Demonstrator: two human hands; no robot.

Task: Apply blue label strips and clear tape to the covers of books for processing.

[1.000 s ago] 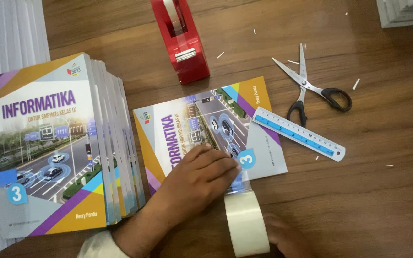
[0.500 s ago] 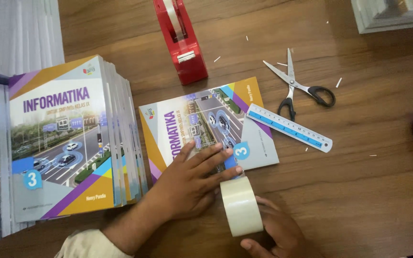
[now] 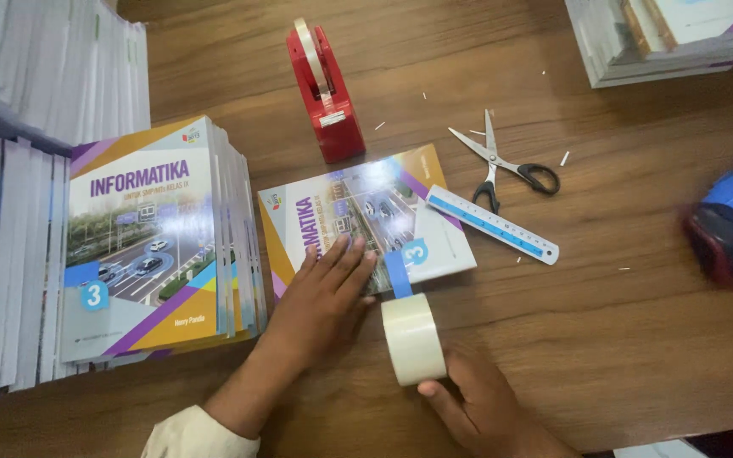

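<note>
Pulled a little farther back toward the worktop's near edge, the tape roll (image 3: 413,339) trails clear tape off the book (image 3: 366,216).
Right hand (image 3: 477,407) grips the roll; left hand (image 3: 324,297), fingers spread, presses flat on the colourful cover beside a matching stack (image 3: 150,246).

A book-covering workplace, perhaps a school office: textbook stacks (image 3: 159,246), red tape dispenser (image 3: 324,93) and scissors (image 3: 506,161) on a wooden table (image 3: 638,339).

Glossy paper book (image 3: 366,216), clear plastic tape roll (image 3: 413,337), matt wooden table (image 3: 638,339).
</note>
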